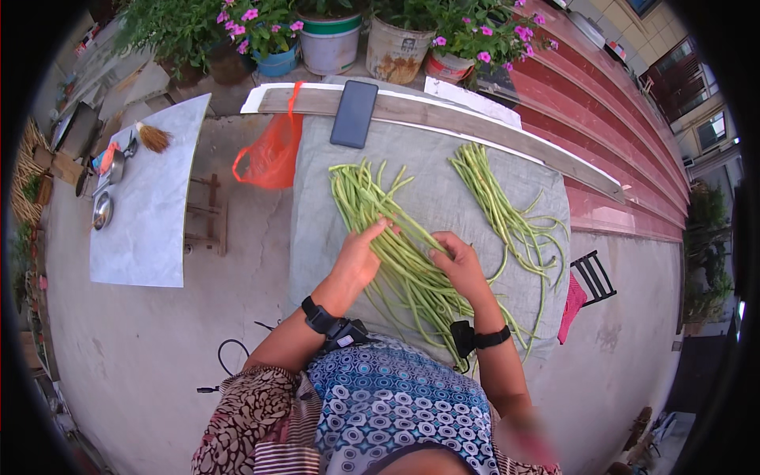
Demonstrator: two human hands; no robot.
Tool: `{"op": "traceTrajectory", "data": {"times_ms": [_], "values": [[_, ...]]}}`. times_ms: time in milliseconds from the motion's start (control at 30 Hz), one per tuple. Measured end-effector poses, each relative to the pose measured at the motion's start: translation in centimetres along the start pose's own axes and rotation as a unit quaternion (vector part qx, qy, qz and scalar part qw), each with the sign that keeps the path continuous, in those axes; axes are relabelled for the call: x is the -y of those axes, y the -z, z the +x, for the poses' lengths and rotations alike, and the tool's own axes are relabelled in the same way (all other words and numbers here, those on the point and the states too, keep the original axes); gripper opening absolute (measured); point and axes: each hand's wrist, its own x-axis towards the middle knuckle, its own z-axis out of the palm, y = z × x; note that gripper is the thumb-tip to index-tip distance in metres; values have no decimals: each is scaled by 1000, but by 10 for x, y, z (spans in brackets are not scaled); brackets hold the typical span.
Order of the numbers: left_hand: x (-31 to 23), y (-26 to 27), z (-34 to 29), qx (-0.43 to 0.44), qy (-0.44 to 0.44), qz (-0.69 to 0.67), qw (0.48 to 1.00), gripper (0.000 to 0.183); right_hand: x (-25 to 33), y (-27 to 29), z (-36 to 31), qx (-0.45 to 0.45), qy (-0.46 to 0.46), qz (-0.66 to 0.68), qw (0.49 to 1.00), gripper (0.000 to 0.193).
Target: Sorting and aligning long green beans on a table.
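A big bunch of green long beans (pixel 419 285) lies across the cloth-covered table (pixel 317 229), its lower ends reaching toward my lap. My left hand (pixel 362 257) is closed on beans at the upper left part of this bunch, thumb and fingers pinched together. On the bunch's right side my right hand (pixel 461 265) pinches a long bean between thumb and forefinger. One strand seems to run between the two hands. A second, smaller bunch of long beans (pixel 495 190) rests apart at the far right of the cloth, its thin ends spreading rightward.
A dark phone (pixel 354 115) lies at the table's far edge, by a wooden plank (pixel 443 115). An orange plastic bag (pixel 273 154) hangs at the far left corner. Potted flowers (pixel 332 43) and red steps (pixel 602 142) stand beyond. Left is a white table (pixel 146 214); right, a folding stool (pixel 594 277).
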Motion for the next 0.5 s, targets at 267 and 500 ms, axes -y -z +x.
{"op": "traceTrajectory", "data": {"times_ms": [267, 500], "values": [[0, -9, -1, -24, -24, 4, 999, 22, 17, 15, -18, -37, 31, -83, 995, 19], [-6, -23, 1, -20, -54, 13, 998, 19, 10, 10, -14, -26, 49, -81, 995, 18]]}}
